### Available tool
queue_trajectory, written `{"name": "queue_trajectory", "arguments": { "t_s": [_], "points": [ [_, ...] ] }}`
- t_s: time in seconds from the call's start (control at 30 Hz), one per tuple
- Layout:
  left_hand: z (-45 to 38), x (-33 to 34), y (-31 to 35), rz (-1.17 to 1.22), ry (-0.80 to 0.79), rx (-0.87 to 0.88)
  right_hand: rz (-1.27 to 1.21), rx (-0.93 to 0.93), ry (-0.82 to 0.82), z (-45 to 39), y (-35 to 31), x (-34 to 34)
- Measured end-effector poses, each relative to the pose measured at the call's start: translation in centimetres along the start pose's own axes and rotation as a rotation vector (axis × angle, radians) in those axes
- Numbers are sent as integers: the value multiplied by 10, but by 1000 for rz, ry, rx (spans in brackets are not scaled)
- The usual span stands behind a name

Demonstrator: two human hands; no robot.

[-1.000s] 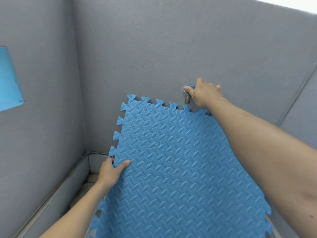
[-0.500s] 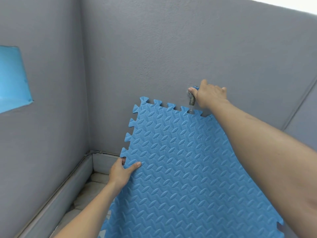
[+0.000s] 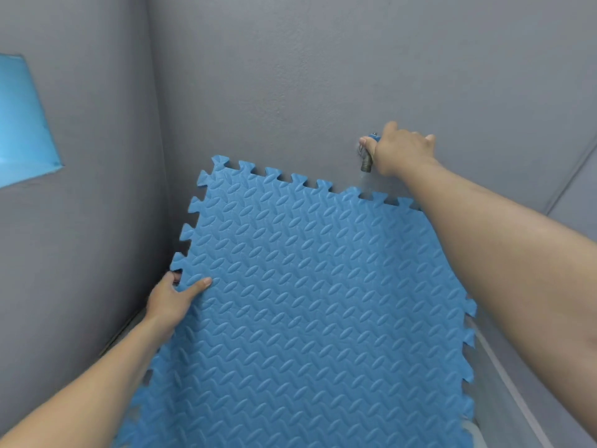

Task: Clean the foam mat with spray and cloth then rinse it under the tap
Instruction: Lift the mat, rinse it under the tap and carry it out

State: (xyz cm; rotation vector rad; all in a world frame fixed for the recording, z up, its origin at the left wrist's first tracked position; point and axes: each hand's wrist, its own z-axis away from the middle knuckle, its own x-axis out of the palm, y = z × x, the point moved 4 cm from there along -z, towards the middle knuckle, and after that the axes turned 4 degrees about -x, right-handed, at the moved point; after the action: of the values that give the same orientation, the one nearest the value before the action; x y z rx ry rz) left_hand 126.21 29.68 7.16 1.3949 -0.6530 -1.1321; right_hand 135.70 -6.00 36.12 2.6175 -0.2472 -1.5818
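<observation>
Both hands work: left hand (image 3: pixel 171 300) grips foam mat (image 3: pixel 307 312), right hand (image 3: pixel 399 150) grips tap (image 3: pixel 366 164).

Grey walls (image 3: pixel 290 76) meet in a corner; blue recess (image 3: pixel 22 121) at left

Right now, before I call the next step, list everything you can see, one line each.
foam mat: one, blue, interlocking toothed edges, held tilted with its top edge below the tap
tap: one, dull metal spout with a blue handle, on the back wall; a faint stream seems to fall from it
walls: grey, meeting in a corner at left
panel: one, light blue, on the left wall
ledge: grey, along the base of the right wall
left hand: grips the mat's left edge, thumb on top
right hand: grips the tap handle
</observation>
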Motion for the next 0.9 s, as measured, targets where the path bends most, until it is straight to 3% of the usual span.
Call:
{"name": "queue_trajectory", "arguments": {
  "t_s": [0.2,0.3,0.4,0.53,0.63,0.73,0.9],
  "points": [
    [-10,-62,-18,-33,137,-18,-157,23,-6,8,3,-1],
    [-10,-64,-19,-2,138,-28,-351,-43,236,46,16,15],
    [-6,-50,-18,30,98,-27,-541,84,390,110,47,72],
    [5,-14,-3,78,17,2,-522,375,202,176,94,166],
    [17,26,3,107,-61,17,-427,432,82,177,81,194],
    [29,63,3,145,-127,14,-376,231,111,156,-2,189],
    [18,67,-5,66,-81,28,-307,-435,158,203,-180,194]
  ]
}}
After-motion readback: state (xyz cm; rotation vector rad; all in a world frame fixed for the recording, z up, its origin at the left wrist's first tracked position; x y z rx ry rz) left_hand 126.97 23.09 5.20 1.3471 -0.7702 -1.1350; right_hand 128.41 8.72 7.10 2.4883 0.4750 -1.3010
